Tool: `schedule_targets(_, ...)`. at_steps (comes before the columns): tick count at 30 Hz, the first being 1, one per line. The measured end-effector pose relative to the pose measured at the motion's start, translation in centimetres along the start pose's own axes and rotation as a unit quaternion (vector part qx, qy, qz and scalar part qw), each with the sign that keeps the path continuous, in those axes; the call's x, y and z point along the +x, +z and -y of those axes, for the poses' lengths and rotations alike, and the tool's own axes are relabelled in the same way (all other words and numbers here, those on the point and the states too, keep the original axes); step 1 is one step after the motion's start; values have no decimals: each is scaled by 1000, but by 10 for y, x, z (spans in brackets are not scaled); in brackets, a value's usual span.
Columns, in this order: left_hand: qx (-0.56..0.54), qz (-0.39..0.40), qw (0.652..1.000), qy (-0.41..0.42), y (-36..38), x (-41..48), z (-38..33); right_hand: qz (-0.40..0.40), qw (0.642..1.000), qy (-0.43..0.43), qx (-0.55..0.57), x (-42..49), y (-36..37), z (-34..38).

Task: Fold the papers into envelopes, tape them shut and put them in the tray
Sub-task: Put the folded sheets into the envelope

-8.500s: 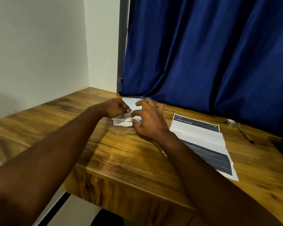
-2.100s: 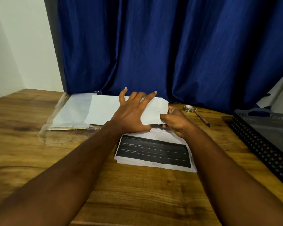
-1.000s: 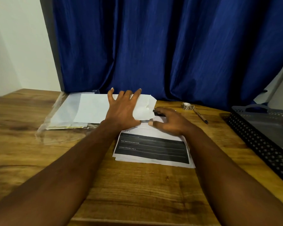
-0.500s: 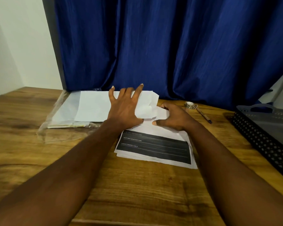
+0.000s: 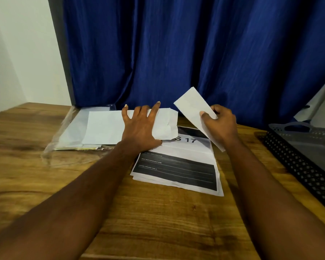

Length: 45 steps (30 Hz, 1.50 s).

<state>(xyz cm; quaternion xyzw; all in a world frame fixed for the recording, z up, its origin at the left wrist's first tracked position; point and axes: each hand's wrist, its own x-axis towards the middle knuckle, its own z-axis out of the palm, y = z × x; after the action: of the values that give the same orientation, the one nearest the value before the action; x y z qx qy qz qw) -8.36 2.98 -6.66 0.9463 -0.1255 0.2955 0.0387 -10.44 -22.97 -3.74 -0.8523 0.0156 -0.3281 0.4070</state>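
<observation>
A folded white paper was gripped aloft by the right hand, while a blank sheet near the table's far edge was pinned beneath the flat, spread left hand.

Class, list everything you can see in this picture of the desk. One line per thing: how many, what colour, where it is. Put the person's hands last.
Table: one, brown wood, fills the foreground.
Curtain: one, dark blue, behind the table.
Wall: white, far left.
Plastic sleeve: one, clear, back left of the table, with pale papers inside.
White sheet: one, lying partly on the sleeve.
Printed sheets: a small stack, white with black bands, centre of the table.
Folded paper: one, white, lifted above the printed sheets.
Tray: one, dark perforated plastic, right edge.
Left hand: flat on the white sheet, fingers spread.
Right hand: gripping the folded paper.
</observation>
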Motion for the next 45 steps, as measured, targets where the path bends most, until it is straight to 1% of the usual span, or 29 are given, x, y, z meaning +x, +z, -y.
schedule_targets(3,5,-2,1000,-2,1,0,2,55,998,-12,-18,-1,-5,-6)
schedule_targets(5,5,-5,1000,-2,1,0,2,76,996,-23,-37,-1,-7,-10)
schedule_targets(12,2,-2,1000,16,0,-1,0,188,980,-23,-53,-3,-6,-9)
schedule_targets(15,7,10,1000,23,0,1,0,192,981,-10,-14,-3,-9,-7)
schedule_targets(19,22,15,999,26,0,2,0,145,989,22,35,0,-15,-1)
schedule_targets(20,23,13,999,26,1,2,0,144,988,27,43,1,-16,1)
schedule_targets(22,24,11,999,25,0,2,-1,175,983,33,49,3,-17,2)
schedule_targets(24,23,16,999,24,-1,2,0,225,973,41,23,3,-15,3)
schedule_targets(26,20,21,999,24,-1,2,0,244,968,45,-27,3,-12,1)
schedule_targets(31,3,4,999,46,0,0,0,251,965,63,-48,2,-15,0)
schedule_targets(33,-12,34,997,65,-4,-1,-1,249,966,51,-54,0,-14,2)
schedule_targets(35,-31,60,995,80,-6,-2,-4,239,968,21,-67,-3,-14,6)
schedule_targets(37,-38,28,995,82,-6,-2,-8,238,969,-16,-67,-6,-13,11)
schedule_targets(40,-75,-73,992,66,-4,-2,-6,247,965,-63,-65,-10,-8,22)
schedule_targets(42,-91,-124,986,72,-2,-2,-2,264,958,-78,-81,-12,-3,26)
schedule_targets(45,-98,-137,984,60,0,-1,-1,273,952,-91,-108,-15,0,25)
